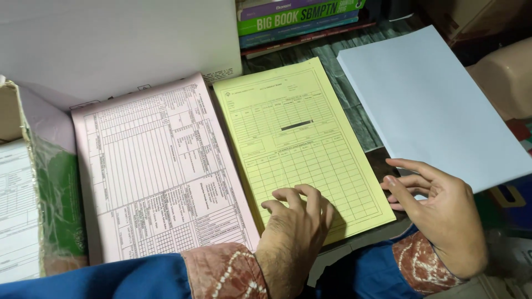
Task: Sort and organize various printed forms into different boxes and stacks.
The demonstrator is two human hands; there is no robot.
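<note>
My left hand (293, 232) rests palm down with curled fingers on the lower part of a stack of yellow printed forms (293, 138). My right hand (438, 210) hovers to the right of that stack, fingers apart and holding nothing, just below the near corner of a stack of plain white paper (432, 99). To the left of the yellow forms lies a stack of pink printed forms (155, 171). Both my sleeves are blue with patterned reddish cuffs.
A large white sheet or board (116, 39) stands behind the pink forms. Several books (299, 19) are piled at the back. An open carton with green sides (50, 188) holding more papers sits at the left. A pale rounded object (507, 77) is at the right.
</note>
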